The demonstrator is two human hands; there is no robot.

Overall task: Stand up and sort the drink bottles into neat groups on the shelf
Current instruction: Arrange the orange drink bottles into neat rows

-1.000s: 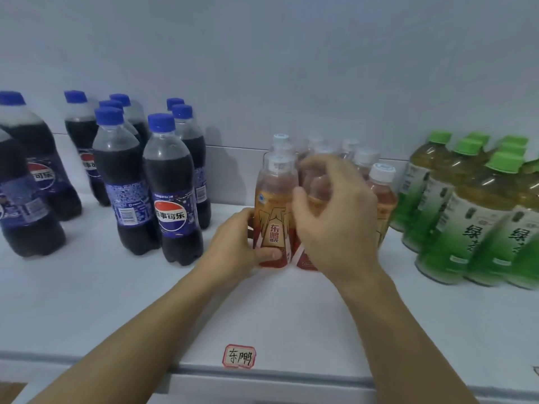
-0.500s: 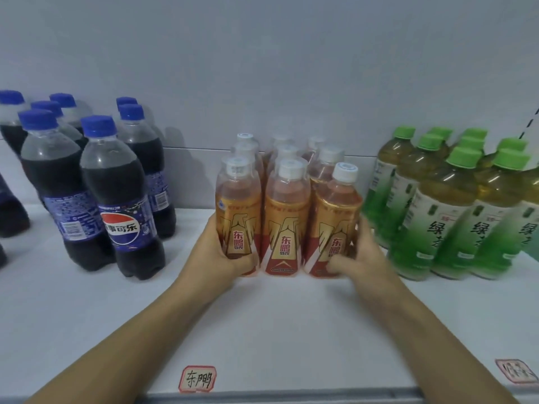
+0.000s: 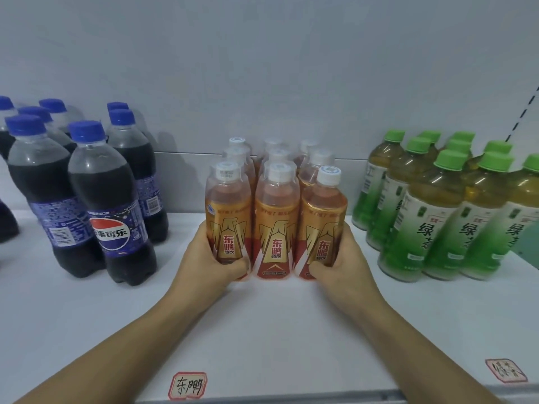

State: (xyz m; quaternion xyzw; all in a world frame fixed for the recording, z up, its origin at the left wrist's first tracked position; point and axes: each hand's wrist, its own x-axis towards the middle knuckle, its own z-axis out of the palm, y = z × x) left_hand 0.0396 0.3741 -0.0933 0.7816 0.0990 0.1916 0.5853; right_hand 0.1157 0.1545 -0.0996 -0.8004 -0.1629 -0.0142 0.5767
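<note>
Shelf: white board [image 3: 277,330] filling the lower view, with a plain grey-white wall [image 3: 262,53] behind it.
Cola bottles: dark group with blue caps [image 3: 87,193] standing at 9 o'clock on the shelf.
Green tea bottles: green-capped group [image 3: 443,211] standing at 3 o'clock.
Orange bottles: three-by-three block with white caps [image 3: 277,211] upright at the centre, between the other two groups and apart from both.
Arms: both forearms reach up from 6 o'clock, converging on the orange block.
Left hand: [image 3: 204,263] cups the front-left orange bottle, thumb curled across its label.
Right hand: [image 3: 341,263] cups the front-right orange bottle, thumb curled across its base; the other fingers are hidden behind the bottles.
Near tag: red-edged handwritten sticker [image 3: 188,386] at 6 o'clock on the shelf edge.
Far tag: similar sticker [image 3: 506,370] at 4 o'clock, writing blurred.
</note>
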